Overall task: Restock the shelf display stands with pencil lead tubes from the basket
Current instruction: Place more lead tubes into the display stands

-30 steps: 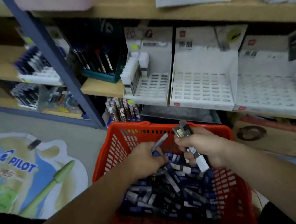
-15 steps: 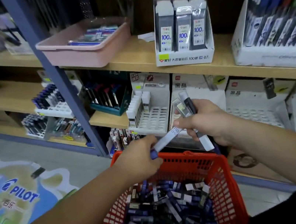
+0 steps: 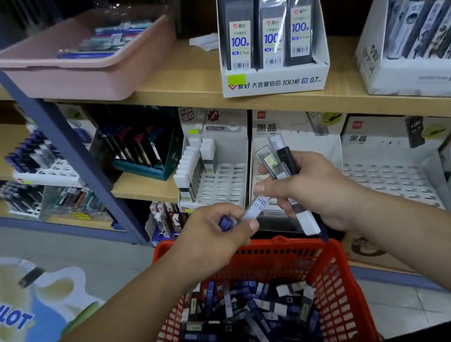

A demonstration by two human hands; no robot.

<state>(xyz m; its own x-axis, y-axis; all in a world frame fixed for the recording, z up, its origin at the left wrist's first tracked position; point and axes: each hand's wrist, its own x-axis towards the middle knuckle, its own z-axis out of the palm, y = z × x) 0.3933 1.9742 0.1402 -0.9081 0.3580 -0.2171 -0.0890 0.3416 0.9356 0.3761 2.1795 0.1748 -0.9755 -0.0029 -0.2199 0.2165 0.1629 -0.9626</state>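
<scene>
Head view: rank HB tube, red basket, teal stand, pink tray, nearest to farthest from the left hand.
1. HB tube, gripped by the left hand.
2. Red basket, just below.
3. Teal stand, lower shelf, left.
4. Pink tray, upper shelf.

The red plastic mesh basket [image 3: 349,299] runs off the bottom edge, and most labels on the dark tubes [image 3: 243,330] heaped inside are too blurred to read. The left hand [image 3: 214,237] partly covers the blue end of the white HB tube [image 3: 259,205]; the right hand [image 3: 318,188] hides the middles of its bundle of clear and black tubes [image 3: 278,159]
</scene>
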